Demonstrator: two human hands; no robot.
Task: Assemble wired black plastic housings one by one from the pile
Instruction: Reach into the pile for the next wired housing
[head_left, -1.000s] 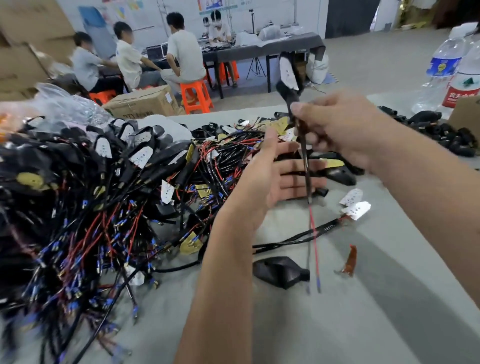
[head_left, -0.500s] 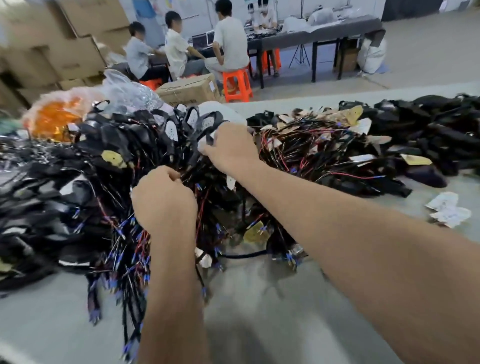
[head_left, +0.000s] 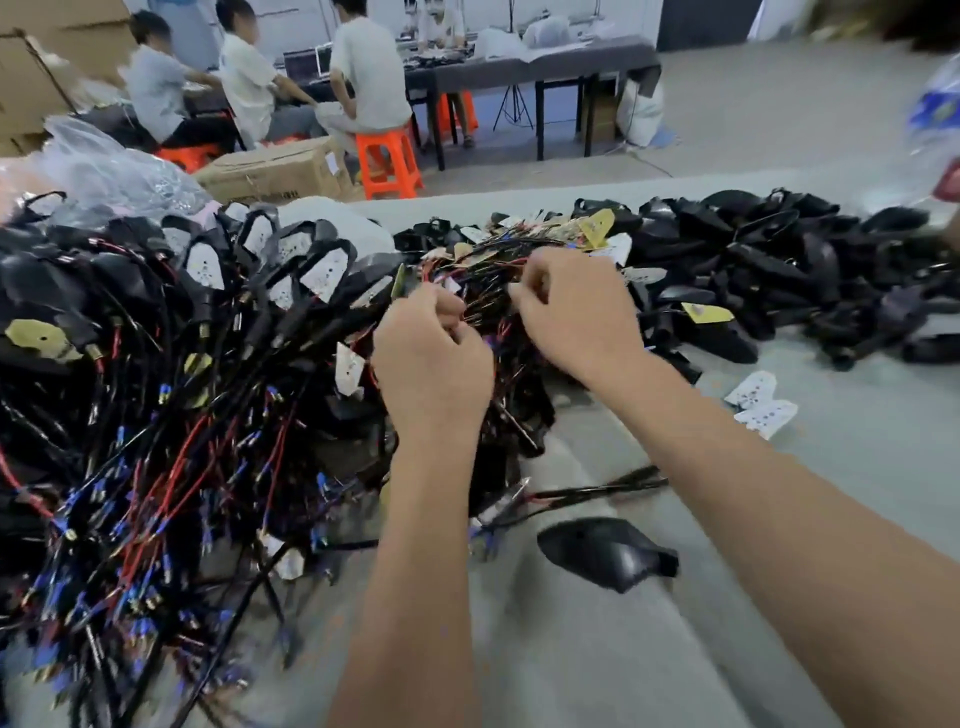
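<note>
pile (head_left: 171, 395): black housings, red/black wires, blue tips | tags (head_left: 761, 402): white, dotted | stool (head_left: 387, 163): orange | table (head_left: 597, 649): grey | loose housing (head_left: 605, 551): black

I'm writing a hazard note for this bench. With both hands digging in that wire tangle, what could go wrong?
1. The left hand and right hand pinch thin red and black wires; tugging may drag neighbouring harnesses along.
2. The loose black plastic housing lies near the forearms and could get knocked.

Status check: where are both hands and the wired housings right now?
Left hand and right hand curled in the wire pile, pinching tangled wires. One loose housing lies near on the table. Nothing pulled clear.
</note>
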